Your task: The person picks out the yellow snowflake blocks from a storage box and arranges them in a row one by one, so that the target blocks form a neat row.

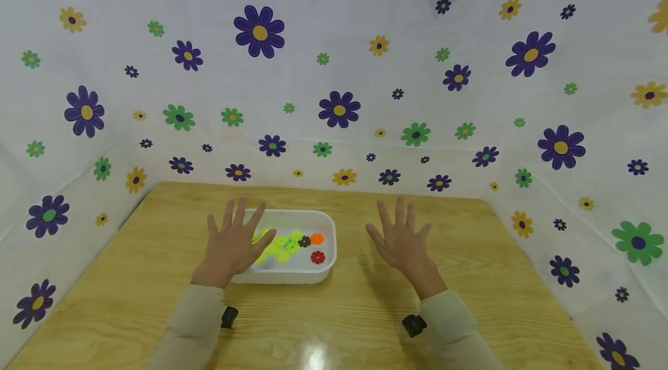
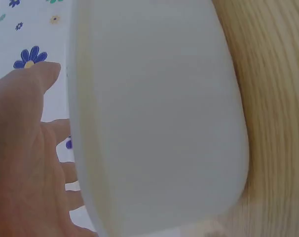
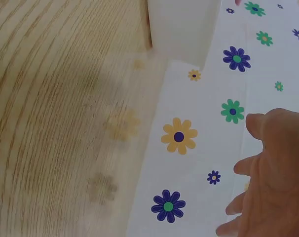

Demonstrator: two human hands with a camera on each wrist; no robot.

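A white plastic tub (image 1: 308, 277) stands on the table, with its side wall (image 2: 164, 118) filling much of the left wrist view. In it lie several yellow-green notched discs (image 1: 282, 255), a dark brown disc (image 1: 305, 241), an orange disc (image 1: 316, 239) and a red disc (image 1: 318, 257). My left hand (image 1: 229, 248) hovers over the tub's left part with fingers spread, hiding some discs; it holds nothing. Right of the tub, my right hand (image 1: 406, 245) is held above the table, its fingers spread too and nothing in them.
The wooden table (image 1: 334, 323) reaches back to a white cloth (image 1: 297, 86) printed with purple, green and yellow flowers, which hangs behind and along both sides. Dark devices sit at both wrists, such as the right wrist camera (image 1: 414, 325).
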